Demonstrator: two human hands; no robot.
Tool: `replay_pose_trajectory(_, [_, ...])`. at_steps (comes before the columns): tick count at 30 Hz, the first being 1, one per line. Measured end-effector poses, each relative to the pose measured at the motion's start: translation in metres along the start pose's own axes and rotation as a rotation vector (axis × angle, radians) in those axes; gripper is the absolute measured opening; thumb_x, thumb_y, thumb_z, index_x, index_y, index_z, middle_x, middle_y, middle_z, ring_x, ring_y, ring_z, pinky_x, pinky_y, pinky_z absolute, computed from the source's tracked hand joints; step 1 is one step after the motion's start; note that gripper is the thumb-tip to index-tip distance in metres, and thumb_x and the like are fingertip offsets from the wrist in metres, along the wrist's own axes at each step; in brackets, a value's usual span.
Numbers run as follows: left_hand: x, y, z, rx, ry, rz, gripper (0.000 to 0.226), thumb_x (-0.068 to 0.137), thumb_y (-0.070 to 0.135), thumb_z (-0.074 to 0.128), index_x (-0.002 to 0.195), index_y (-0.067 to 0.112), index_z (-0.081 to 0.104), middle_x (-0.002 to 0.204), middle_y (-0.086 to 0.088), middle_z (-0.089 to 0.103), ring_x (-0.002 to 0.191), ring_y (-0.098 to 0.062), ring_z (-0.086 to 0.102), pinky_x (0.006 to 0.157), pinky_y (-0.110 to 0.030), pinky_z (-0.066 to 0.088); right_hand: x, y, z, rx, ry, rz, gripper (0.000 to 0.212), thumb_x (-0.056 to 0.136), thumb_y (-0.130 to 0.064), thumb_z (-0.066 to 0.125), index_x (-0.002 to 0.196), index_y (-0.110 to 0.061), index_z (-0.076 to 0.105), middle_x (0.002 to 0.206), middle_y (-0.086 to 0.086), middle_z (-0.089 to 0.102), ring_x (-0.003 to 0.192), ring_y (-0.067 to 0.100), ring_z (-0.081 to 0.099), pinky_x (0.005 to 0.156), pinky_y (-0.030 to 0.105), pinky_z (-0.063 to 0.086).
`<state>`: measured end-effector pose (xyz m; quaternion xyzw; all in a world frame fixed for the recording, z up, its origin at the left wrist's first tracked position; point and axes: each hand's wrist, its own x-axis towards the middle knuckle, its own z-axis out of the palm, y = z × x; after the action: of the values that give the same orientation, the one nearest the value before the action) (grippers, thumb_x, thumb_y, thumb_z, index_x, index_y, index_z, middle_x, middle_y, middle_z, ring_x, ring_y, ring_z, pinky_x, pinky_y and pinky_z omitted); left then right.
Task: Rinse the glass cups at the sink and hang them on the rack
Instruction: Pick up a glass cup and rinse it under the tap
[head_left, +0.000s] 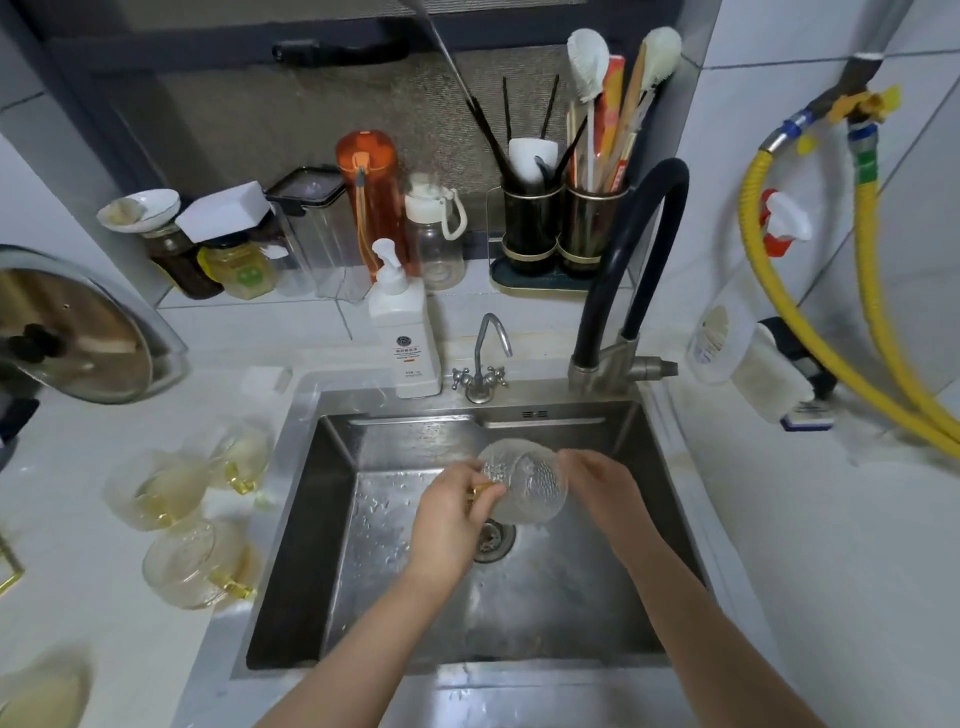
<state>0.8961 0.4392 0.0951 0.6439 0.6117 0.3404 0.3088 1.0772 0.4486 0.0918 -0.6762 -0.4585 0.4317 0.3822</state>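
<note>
A textured glass cup (527, 480) with a gold handle is held tipped on its side over the middle of the steel sink (332, 467), just above the drain (493, 540). My left hand (447, 514) grips its gold handle. My right hand (597, 483) holds the cup's other side. Three more glass cups with gold handles stand on the white counter left of the sink: one at the back (236, 454), one in the middle (153, 488), one nearest me (192, 564). The rim of another cup (39, 691) shows at the bottom left. No rack is clearly visible.
A black gooseneck tap (639, 260) and a small chrome tap (485, 358) stand behind the sink beside a white soap pump bottle (402, 338). Jars, bottles and a utensil holder (561, 228) line the back ledge. A pot lid (72, 332) sits left; yellow hoses (872, 322) hang right.
</note>
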Motion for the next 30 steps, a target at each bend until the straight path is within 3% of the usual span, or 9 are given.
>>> replay_pose_trajectory(3, [0.008, 0.006, 0.018, -0.158, -0.015, -0.212, 0.016, 0.083, 0.024, 0.071, 0.075, 0.014, 0.061, 0.076, 0.003, 0.066, 0.074, -0.015, 0.061, 0.065, -0.018, 0.042, 0.032, 0.017, -0.026, -0.073, 0.054, 0.039, 0.014, 0.093, -0.025, 0.053, 0.091, -0.016, 0.064, 0.084, -0.004, 0.063, 0.083, 0.014, 0.058, 0.068, 0.023, 0.041])
replay_pose_trajectory(5, [0.014, 0.005, 0.030, -0.265, -0.005, -0.312, 0.020, 0.082, 0.024, 0.072, 0.075, 0.008, 0.063, 0.073, -0.004, 0.067, 0.073, -0.021, 0.062, 0.069, -0.022, 0.047, 0.061, 0.027, -0.045, -0.149, 0.109, 0.033, 0.019, 0.094, -0.026, 0.052, 0.105, -0.015, 0.062, 0.095, 0.000, 0.063, 0.091, 0.019, 0.058, 0.077, 0.026, 0.039])
replay_pose_trajectory(8, [0.027, 0.008, 0.044, -0.475, 0.025, -0.418, 0.024, 0.081, 0.021, 0.073, 0.078, -0.001, 0.063, 0.078, -0.017, 0.069, 0.077, -0.028, 0.065, 0.084, -0.044, 0.055, 0.103, 0.030, -0.071, -0.163, 0.206, 0.053, 0.028, 0.094, -0.023, 0.053, 0.114, -0.004, 0.056, 0.106, 0.012, 0.062, 0.102, 0.030, 0.059, 0.083, 0.034, 0.042])
replay_pose_trajectory(11, [0.035, 0.020, 0.055, -0.614, 0.037, -0.450, 0.018, 0.082, 0.014, 0.070, 0.078, -0.001, 0.062, 0.076, -0.012, 0.064, 0.075, -0.021, 0.062, 0.079, -0.035, 0.057, 0.141, 0.033, -0.089, -0.074, 0.289, 0.093, 0.041, 0.092, -0.023, 0.057, 0.126, -0.003, 0.045, 0.114, 0.012, 0.055, 0.109, 0.027, 0.054, 0.089, 0.037, 0.041])
replay_pose_trajectory(14, [0.038, 0.028, 0.062, -0.676, 0.041, -0.454, 0.015, 0.083, 0.011, 0.068, 0.074, 0.003, 0.060, 0.072, -0.006, 0.061, 0.073, -0.016, 0.060, 0.075, -0.029, 0.055, 0.164, 0.038, -0.096, -0.113, 0.380, 0.104, 0.028, 0.092, -0.017, 0.056, 0.112, 0.001, 0.050, 0.100, 0.012, 0.055, 0.102, 0.030, 0.057, 0.077, 0.031, 0.035])
replay_pose_trajectory(17, [0.039, 0.027, 0.067, -0.716, 0.049, -0.465, 0.015, 0.083, 0.010, 0.068, 0.074, 0.002, 0.059, 0.070, -0.004, 0.060, 0.070, -0.013, 0.060, 0.074, -0.027, 0.055, 0.171, 0.039, -0.101, -0.039, 0.491, 0.143, 0.028, 0.092, -0.017, 0.056, 0.111, 0.001, 0.048, 0.103, 0.019, 0.060, 0.101, 0.035, 0.058, 0.079, 0.035, 0.041])
replay_pose_trajectory(19, [0.040, 0.025, 0.069, -0.727, 0.055, -0.464, 0.014, 0.083, 0.010, 0.067, 0.076, 0.000, 0.059, 0.072, -0.004, 0.061, 0.070, -0.011, 0.062, 0.072, -0.026, 0.055, 0.176, 0.045, -0.105, -0.123, 0.453, 0.109, 0.031, 0.095, -0.018, 0.049, 0.120, -0.001, 0.051, 0.111, 0.019, 0.063, 0.105, 0.035, 0.059, 0.086, 0.036, 0.043])
replay_pose_trajectory(22, [0.041, 0.022, 0.069, -0.746, 0.064, -0.476, 0.014, 0.084, 0.010, 0.067, 0.077, 0.000, 0.059, 0.075, -0.006, 0.063, 0.073, -0.013, 0.063, 0.073, -0.027, 0.056, 0.181, 0.052, -0.109, -0.288, 0.378, -0.006, 0.027, 0.097, -0.009, 0.039, 0.107, 0.002, 0.063, 0.100, 0.021, 0.066, 0.095, 0.035, 0.060, 0.074, 0.031, 0.035])
replay_pose_trajectory(30, [0.043, 0.018, 0.067, -0.764, 0.073, -0.485, 0.017, 0.084, 0.011, 0.067, 0.080, -0.004, 0.059, 0.078, -0.010, 0.060, 0.079, -0.019, 0.061, 0.081, -0.035, 0.056, 0.183, 0.054, -0.114, -0.301, 0.427, -0.023, 0.025, 0.097, -0.008, 0.040, 0.094, 0.002, 0.063, 0.082, 0.008, 0.054, 0.080, 0.020, 0.048, 0.072, 0.026, 0.029])
